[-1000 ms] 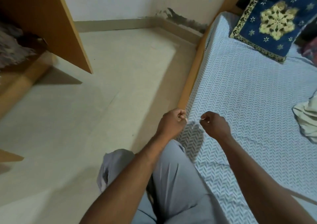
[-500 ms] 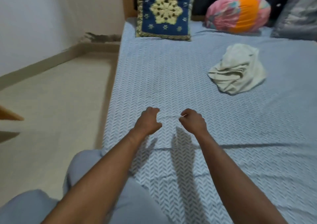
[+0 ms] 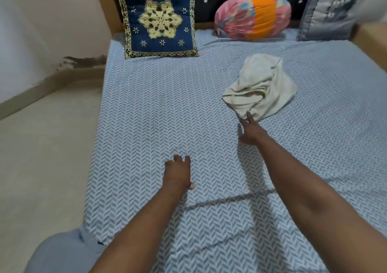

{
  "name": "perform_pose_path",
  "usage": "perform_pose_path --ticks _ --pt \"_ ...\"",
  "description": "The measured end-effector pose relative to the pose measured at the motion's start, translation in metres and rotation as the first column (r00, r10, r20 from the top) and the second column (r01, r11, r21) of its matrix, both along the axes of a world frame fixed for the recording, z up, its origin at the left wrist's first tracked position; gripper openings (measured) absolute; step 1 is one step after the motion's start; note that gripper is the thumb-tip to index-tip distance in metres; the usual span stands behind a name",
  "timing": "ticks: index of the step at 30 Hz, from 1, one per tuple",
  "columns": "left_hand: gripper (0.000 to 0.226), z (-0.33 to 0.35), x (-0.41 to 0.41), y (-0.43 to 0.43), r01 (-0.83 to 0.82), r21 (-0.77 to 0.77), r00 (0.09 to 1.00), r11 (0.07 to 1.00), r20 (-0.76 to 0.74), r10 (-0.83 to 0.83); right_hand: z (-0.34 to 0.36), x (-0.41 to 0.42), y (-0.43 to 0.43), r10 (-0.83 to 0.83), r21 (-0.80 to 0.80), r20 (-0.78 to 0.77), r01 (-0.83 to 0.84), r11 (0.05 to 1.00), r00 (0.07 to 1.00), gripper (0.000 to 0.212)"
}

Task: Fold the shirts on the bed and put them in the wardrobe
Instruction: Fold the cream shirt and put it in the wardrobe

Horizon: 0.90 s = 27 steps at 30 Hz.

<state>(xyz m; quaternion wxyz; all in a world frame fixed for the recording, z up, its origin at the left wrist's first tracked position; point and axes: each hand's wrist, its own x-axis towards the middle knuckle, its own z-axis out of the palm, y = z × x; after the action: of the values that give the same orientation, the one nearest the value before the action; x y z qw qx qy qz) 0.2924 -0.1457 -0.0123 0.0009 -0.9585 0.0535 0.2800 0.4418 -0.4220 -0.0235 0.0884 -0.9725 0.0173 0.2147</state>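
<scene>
A crumpled cream shirt (image 3: pixel 261 86) lies in a heap on the blue herringbone bed sheet (image 3: pixel 159 113), right of the middle. My right hand (image 3: pixel 250 131) stretches out with straight fingers, its fingertips just touching the shirt's near edge. My left hand (image 3: pixel 178 171) rests on the sheet nearer to me, fingers loosely bent, holding nothing. The wardrobe is out of view.
A navy embroidered cushion (image 3: pixel 158 17), a pink and orange bolster (image 3: pixel 252 16) and a grey pillow (image 3: pixel 333 9) line the headboard. Bare floor (image 3: pixel 44 147) runs along the bed's left side. My grey-trousered knee (image 3: pixel 62 251) is at the bottom left.
My view has swung from the floor and wardrobe onto the bed. Both fists have uncurled; my right hand has reached forward to the shirt and my left has lowered onto the sheet.
</scene>
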Motion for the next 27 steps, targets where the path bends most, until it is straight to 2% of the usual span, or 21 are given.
perform_pose_path --ticks 3,6,9,11,14,16,18,21,23,25,27 --pt "0.112 -0.001 0.005 -0.005 0.011 0.037 1.0 0.999 -0.024 -0.01 -0.016 0.037 -0.009 0.036 -0.086 -0.068 -0.042 0.995 0.997 0.078" --pt "0.122 -0.01 0.012 -0.006 -0.028 0.007 0.998 1.0 -0.064 0.028 -0.029 0.067 -0.016 0.02 -0.13 -0.101 -0.033 0.991 0.995 0.085" --pt "0.128 -0.02 0.02 -0.005 -0.084 -0.036 0.991 0.996 -0.107 0.08 -0.01 0.06 0.012 0.059 -0.107 -0.032 -0.062 0.992 0.998 0.065" --pt "0.128 -0.02 0.02 -0.005 -0.079 -0.045 0.992 0.996 -0.104 0.074 0.005 0.047 0.037 0.129 -0.035 0.039 -0.127 0.991 0.991 0.042" --pt "0.116 -0.014 0.014 0.003 -0.062 -0.08 0.998 0.995 -0.031 0.06 0.019 0.015 0.07 0.197 0.139 0.046 -0.201 0.97 0.979 0.026" --pt "0.1 -0.011 0.009 0.016 -0.066 -0.134 0.996 0.989 0.052 0.073 0.024 -0.012 0.087 0.212 0.296 0.012 -0.206 0.933 0.977 0.019" --pt "0.072 -0.004 0.004 0.038 -0.098 -0.229 0.985 0.968 0.118 0.128 0.025 -0.043 0.105 0.204 0.46 -0.046 -0.161 0.873 0.978 0.015" --pt "0.054 0.002 -0.004 0.08 -0.262 -0.415 0.948 0.871 0.059 0.314 0.032 -0.098 0.138 0.198 0.666 -0.232 0.008 0.746 0.952 0.02" --pt "0.052 -0.001 -0.013 0.101 -0.392 -0.538 0.889 0.746 -0.012 0.458 0.032 -0.129 0.159 0.245 0.731 -0.363 0.111 0.673 0.899 0.023" --pt "0.048 -0.004 -0.029 0.117 -0.468 -0.628 0.816 0.622 -0.037 0.577 0.028 -0.159 0.181 0.334 0.753 -0.451 0.152 0.64 0.828 0.024" --pt "0.06 -0.007 -0.043 0.128 -0.483 -0.641 0.776 0.597 0.004 0.631 0.02 -0.189 0.203 0.439 0.753 -0.501 0.125 0.646 0.746 0.026"
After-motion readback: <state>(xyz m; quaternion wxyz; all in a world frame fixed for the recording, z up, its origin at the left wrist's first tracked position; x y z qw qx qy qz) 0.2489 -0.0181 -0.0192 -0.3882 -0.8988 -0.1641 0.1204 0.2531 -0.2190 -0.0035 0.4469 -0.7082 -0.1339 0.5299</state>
